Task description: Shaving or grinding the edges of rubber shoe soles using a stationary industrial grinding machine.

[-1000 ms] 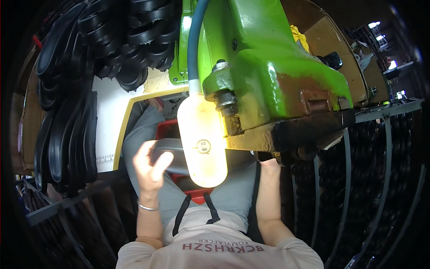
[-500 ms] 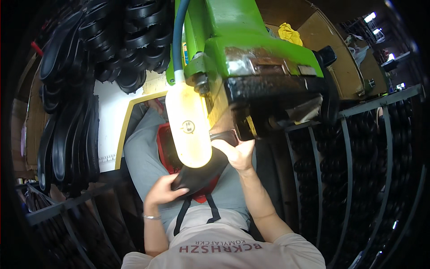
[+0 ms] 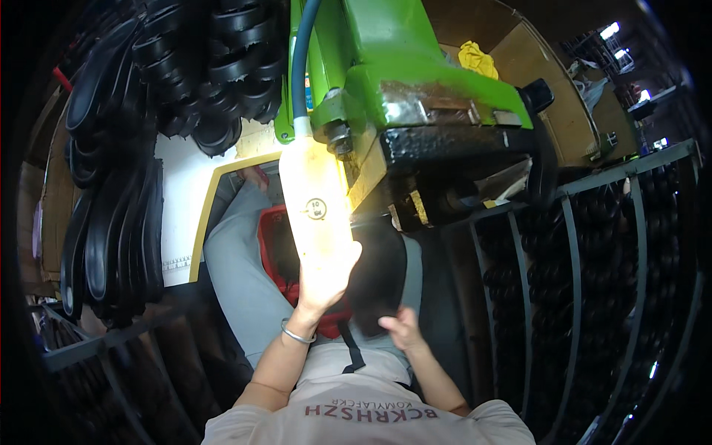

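A long black shoe sole (image 3: 377, 274) stands between my hands under the green machine, its lower end smeared by motion. My left hand (image 3: 328, 278), a metal bangle on its wrist, is closed on the sole's left side, brightly lit beside the lamp. At the sole's lower right end is my right hand (image 3: 404, 330), thumb against the near end and fingers mostly hidden behind it. The sole's far end reaches close to the machine's black head (image 3: 452, 167). Below, between my knees, a red container (image 3: 268, 233) partly shows.
A glowing lamp (image 3: 315, 178) on a blue hose hangs before the green machine (image 3: 437, 74). Black soles (image 3: 126, 222) are stacked on the left by a white board (image 3: 182, 215). A rack (image 3: 571, 259) of soles stands right; a cardboard box (image 3: 556, 89) sits behind.
The sole has turned, its near end swinging from lower left to lower right. My left hand has moved up and right; my right hand has come down from the machine to the near end.
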The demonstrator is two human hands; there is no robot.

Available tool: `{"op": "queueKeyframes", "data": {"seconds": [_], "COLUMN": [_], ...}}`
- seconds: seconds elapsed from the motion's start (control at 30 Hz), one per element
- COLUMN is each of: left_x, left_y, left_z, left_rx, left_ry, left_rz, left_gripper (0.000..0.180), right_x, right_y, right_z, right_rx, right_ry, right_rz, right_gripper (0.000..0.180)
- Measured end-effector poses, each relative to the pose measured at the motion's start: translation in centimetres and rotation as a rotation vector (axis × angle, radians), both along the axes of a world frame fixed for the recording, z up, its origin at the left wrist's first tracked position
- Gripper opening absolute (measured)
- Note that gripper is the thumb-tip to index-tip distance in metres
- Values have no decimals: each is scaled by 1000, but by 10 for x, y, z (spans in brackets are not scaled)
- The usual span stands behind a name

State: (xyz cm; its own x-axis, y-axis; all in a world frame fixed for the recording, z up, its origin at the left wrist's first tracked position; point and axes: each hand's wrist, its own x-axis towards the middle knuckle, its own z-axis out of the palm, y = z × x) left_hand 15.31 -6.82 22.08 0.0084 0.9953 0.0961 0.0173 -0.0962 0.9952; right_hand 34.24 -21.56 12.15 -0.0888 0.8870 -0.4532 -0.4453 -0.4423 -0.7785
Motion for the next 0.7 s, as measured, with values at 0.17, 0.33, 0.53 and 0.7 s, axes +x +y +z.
{"op": "queueKeyframes", "data": {"seconds": [0.17,0.33,0.53,0.7], "left_x": [-22,-34,-62,-108], "left_y": [-8,-3,-9,-14], "left_z": [14,6,13,-3], "left_rx": [-65,-59,-99,-132], "left_ry": [-167,-219,-148,-360], "left_rz": [-17,-118,92,158], "left_gripper": [25,38,20,24], "right_x": [39,69,42,8], "right_y": [34,107,170,161], "right_z": [42,97,122,65], "right_rx": [102,262,430,636], "right_ry": [-33,-175,-53,-414], "right_rz": [-389,-524,-345,-574], "right_gripper": [35,38,35,27]}}
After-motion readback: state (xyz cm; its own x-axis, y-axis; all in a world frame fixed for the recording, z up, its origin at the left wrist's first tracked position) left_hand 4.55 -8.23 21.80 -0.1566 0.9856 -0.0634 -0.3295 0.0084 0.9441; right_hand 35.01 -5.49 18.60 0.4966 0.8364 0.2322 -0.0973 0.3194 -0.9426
